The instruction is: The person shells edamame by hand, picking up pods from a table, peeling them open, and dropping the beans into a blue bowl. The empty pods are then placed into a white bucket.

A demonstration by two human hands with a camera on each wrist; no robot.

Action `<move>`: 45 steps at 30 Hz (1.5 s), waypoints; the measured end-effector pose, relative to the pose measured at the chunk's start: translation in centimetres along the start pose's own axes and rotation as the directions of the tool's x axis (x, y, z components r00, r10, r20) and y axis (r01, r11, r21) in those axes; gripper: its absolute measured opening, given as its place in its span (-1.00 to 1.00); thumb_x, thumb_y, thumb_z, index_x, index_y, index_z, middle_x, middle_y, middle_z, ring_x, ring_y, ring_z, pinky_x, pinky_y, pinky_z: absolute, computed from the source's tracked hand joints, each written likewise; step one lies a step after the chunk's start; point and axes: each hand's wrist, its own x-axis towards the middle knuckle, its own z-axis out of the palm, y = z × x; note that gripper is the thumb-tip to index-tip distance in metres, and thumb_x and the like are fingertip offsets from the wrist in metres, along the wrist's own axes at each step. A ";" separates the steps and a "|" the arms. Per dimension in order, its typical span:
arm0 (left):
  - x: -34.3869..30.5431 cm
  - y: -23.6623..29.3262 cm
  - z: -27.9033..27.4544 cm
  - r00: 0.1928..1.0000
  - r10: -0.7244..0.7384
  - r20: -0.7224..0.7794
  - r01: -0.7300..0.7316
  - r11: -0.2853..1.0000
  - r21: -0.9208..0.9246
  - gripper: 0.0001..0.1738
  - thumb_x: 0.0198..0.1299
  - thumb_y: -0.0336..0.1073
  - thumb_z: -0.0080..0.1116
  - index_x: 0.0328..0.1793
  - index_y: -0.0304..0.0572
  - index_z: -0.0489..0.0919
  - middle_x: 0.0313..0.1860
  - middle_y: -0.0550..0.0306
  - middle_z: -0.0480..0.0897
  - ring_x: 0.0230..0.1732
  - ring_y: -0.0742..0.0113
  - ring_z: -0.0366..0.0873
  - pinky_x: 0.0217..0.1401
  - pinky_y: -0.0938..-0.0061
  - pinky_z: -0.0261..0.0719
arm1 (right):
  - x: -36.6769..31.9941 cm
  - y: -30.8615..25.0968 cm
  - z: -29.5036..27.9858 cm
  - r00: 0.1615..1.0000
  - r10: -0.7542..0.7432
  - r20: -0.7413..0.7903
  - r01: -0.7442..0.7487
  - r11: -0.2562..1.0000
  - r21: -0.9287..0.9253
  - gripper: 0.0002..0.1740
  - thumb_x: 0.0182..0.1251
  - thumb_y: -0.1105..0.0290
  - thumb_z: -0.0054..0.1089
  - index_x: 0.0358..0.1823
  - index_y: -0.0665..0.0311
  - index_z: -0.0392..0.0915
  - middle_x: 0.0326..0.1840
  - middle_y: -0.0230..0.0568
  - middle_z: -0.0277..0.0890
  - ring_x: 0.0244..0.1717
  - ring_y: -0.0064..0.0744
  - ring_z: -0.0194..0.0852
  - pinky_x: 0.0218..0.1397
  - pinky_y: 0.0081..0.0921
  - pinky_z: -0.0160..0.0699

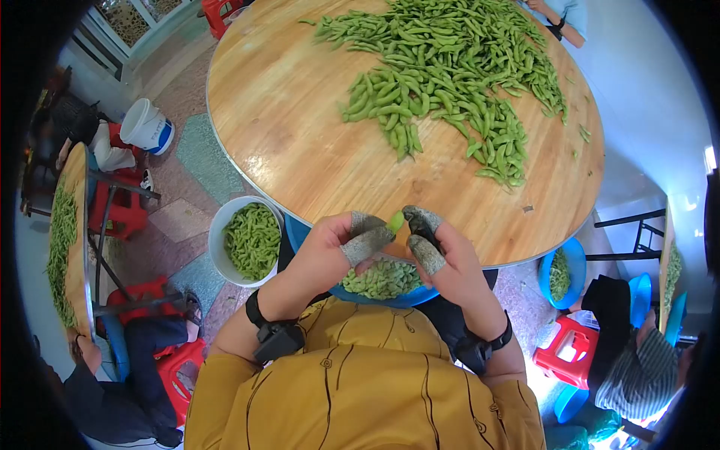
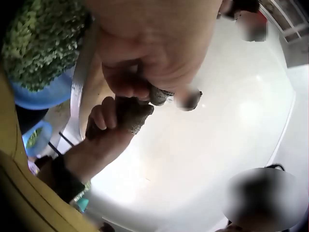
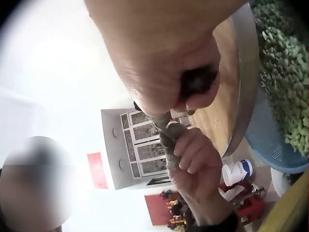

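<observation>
In the head view, a green bean pod [image 1: 395,221] is pinched between the thumb and forefinger of my left hand [image 1: 319,244]. My right hand [image 1: 457,274] is just beside it, with the forefinger tip at the pod's end and the thumb a little apart. Grey, stained covers wrap the thumb and forefinger of both hands. Below them, a blue basin [image 1: 429,294] holds shelled green beans [image 1: 382,280]. Both wrist views show the fingertips of the left hand [image 3: 195,159] and right hand [image 2: 104,128] meeting, with the pod hidden.
A round wooden table [image 1: 292,112] bears a large heap of pods [image 1: 450,67]. To the left stands a white bucket [image 1: 217,232] of green pods, with another white bucket [image 1: 135,124] farther off. Other people sit on red stools [image 1: 568,349] at side tables, near a blue basin [image 1: 576,262].
</observation>
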 end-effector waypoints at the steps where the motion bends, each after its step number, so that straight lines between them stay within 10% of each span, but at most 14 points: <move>1: -0.1 -0.1 0.1 0.998 0.042 -0.047 -0.039 0.997 0.071 -0.81 0.30 -0.31 0.16 -0.05 -0.24 0.58 -0.39 0.28 0.55 -0.50 0.60 0.39 -0.47 0.65 0.32 | -0.6 -0.7 -0.1 0.997 0.063 0.047 -0.064 0.998 0.017 -0.63 0.36 0.46 0.05 0.19 0.31 0.40 -0.35 -0.43 0.51 -0.41 -0.66 0.41 -0.32 -0.65 0.43; 6: -0.2 -0.6 1.2 0.986 0.110 -0.122 -0.094 0.987 0.128 -0.80 0.29 -0.42 0.14 0.01 -0.31 0.57 -0.26 0.30 0.60 -0.26 0.63 0.49 -0.23 0.65 0.49 | -1.4 0.6 0.0 0.992 -0.002 0.126 -0.006 0.998 0.059 -0.56 0.41 0.52 -0.09 0.31 0.24 0.29 -0.36 -0.43 0.44 -0.61 -0.74 0.23 -0.60 -0.75 0.16; 8: 0.0 -1.4 0.9 0.966 0.249 -0.074 -0.219 0.933 0.285 -0.76 0.29 -0.43 0.14 0.06 -0.34 0.55 -0.19 0.30 0.61 -0.15 0.62 0.50 -0.09 0.64 0.51 | -1.5 0.3 0.0 0.991 0.065 0.114 -0.075 0.994 0.083 -0.56 0.34 0.52 -0.02 0.26 0.29 0.35 -0.34 -0.42 0.46 -0.31 -0.69 0.37 -0.24 -0.69 0.39; 15: -0.6 -1.2 0.3 0.960 0.274 -0.050 -0.253 0.932 0.262 -0.77 0.27 -0.44 0.15 0.04 -0.30 0.57 -0.23 0.25 0.64 -0.22 0.56 0.53 -0.16 0.61 0.50 | -1.8 -1.7 -0.3 0.926 0.231 0.299 -0.342 0.848 0.405 -0.52 0.31 0.58 0.00 0.29 0.27 0.33 -0.29 -0.52 0.42 -0.23 -0.73 0.35 -0.17 -0.71 0.39; 17: -0.8 0.0 0.4 0.897 0.436 0.079 -0.360 0.612 0.704 -0.77 0.23 -0.43 0.18 0.02 -0.27 0.58 -0.27 0.11 0.65 -0.27 0.45 0.57 -0.21 0.55 0.51 | -1.7 -1.9 0.6 0.975 0.140 0.173 -0.197 0.907 0.373 -0.50 0.31 0.60 -0.02 0.30 0.25 0.33 -0.30 -0.52 0.42 -0.36 -0.78 0.31 -0.33 -0.76 0.33; 21: -0.9 0.3 0.5 0.858 0.466 0.215 -0.378 0.289 0.880 -0.84 0.20 -0.41 0.21 -0.12 -0.30 0.61 -0.39 0.05 0.59 -0.36 0.33 0.57 -0.30 0.47 0.49 | -1.2 0.5 0.6 0.985 0.069 0.158 -0.096 0.981 0.169 -0.49 0.32 0.60 -0.02 0.31 0.19 0.32 -0.32 -0.52 0.43 -0.52 -0.82 0.21 -0.50 -0.79 0.18; 24: -0.3 -1.5 -0.5 0.867 0.478 0.141 -0.432 0.578 0.692 -0.86 0.23 -0.39 0.17 -0.14 -0.31 0.59 -0.49 0.09 0.55 -0.45 0.31 0.53 -0.40 0.42 0.46 | -1.3 0.8 0.5 0.953 0.167 0.254 -0.251 0.903 0.348 -0.49 0.33 0.59 -0.02 0.31 0.14 0.33 -0.33 -0.51 0.44 -0.61 -0.82 0.14 -0.59 -0.78 0.06; 25: -0.3 -1.8 -0.8 0.978 0.207 0.040 -0.209 0.927 0.311 -0.86 0.24 -0.37 0.17 -0.14 -0.28 0.58 -0.49 0.12 0.54 -0.47 0.33 0.52 -0.42 0.43 0.44 | -1.6 0.8 0.4 0.929 0.198 0.313 -0.340 0.791 0.509 -0.50 0.34 0.58 0.00 0.31 0.13 0.33 -0.34 -0.51 0.43 -0.61 -0.82 0.13 -0.59 -0.78 0.07; 26: -0.4 -2.0 -1.0 0.992 -0.100 0.081 0.111 0.983 -0.148 -0.86 0.25 -0.34 0.17 -0.14 -0.26 0.57 -0.48 0.15 0.53 -0.48 0.34 0.51 -0.45 0.45 0.42 | -1.9 0.8 0.4 0.902 0.214 0.376 -0.420 0.643 0.641 -0.51 0.35 0.56 0.01 0.31 0.12 0.33 -0.35 -0.51 0.43 -0.61 -0.82 0.13 -0.59 -0.77 0.07; 36: -1.1 -2.2 -0.6 0.973 -0.207 0.097 0.226 0.941 -0.252 -0.77 0.27 -0.24 0.16 -0.14 -0.27 0.54 -0.51 0.18 0.51 -0.62 0.39 0.35 -0.53 0.53 0.27 | -0.6 -0.1 -0.4 0.994 0.086 0.060 -0.085 0.996 -0.018 -0.64 0.29 0.45 0.19 0.13 0.24 0.49 -0.45 -0.53 0.45 -0.63 -0.78 0.21 -0.60 -0.75 0.13; 39: -1.2 -2.8 -1.4 0.957 -0.229 0.176 0.267 0.935 -0.233 -0.75 0.32 -0.21 -0.04 -0.10 -0.24 0.52 -0.56 0.11 0.48 -0.62 0.38 0.35 -0.56 0.53 0.26 | 0.3 0.7 -0.3 0.960 0.131 0.249 -0.155 0.985 0.079 -0.67 0.28 0.45 0.22 0.06 0.34 0.52 -0.20 -0.44 0.57 -0.19 -0.69 0.46 -0.13 -0.64 0.49; 45: -1.9 -3.2 -1.8 0.842 -0.267 0.469 0.517 0.649 -0.558 -0.81 0.30 -0.29 0.00 -0.06 -0.22 0.52 -0.62 0.28 0.25 -0.66 0.54 0.13 -0.60 0.61 0.09 | 0.2 0.2 -0.4 0.895 0.056 0.443 -0.182 0.952 0.247 -0.66 0.23 0.46 0.30 0.04 0.36 0.53 -0.11 -0.40 0.59 -0.12 -0.66 0.48 -0.04 -0.62 0.51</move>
